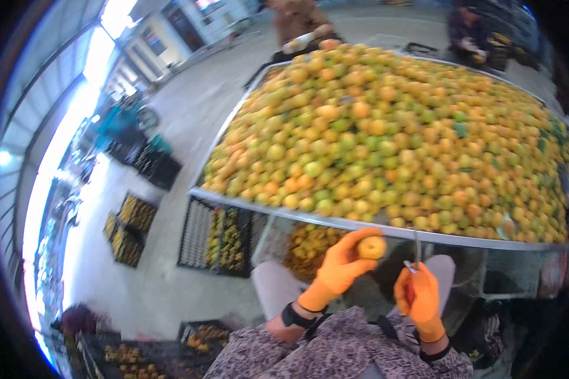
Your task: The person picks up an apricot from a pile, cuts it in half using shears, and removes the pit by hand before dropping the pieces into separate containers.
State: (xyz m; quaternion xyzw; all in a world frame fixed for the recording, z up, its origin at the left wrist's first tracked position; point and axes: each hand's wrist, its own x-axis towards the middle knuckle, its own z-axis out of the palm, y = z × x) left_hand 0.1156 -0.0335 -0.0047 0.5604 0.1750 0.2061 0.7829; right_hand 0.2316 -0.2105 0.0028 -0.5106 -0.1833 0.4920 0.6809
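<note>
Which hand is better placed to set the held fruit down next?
Probably the left hand: it holds the fruit and is nearer the black crate on that side; the right hand grips a red-handled tool.

A round, yellow-orange fruit (pixel 372 247) is resting whole in the left grip (pixel 341 265), near the desk's near rim (pixel 455 239). Rightward, a red-handled metal tool (pixel 411 266) is pointing its slim end farward from the right grip (pixel 420 297).
</note>
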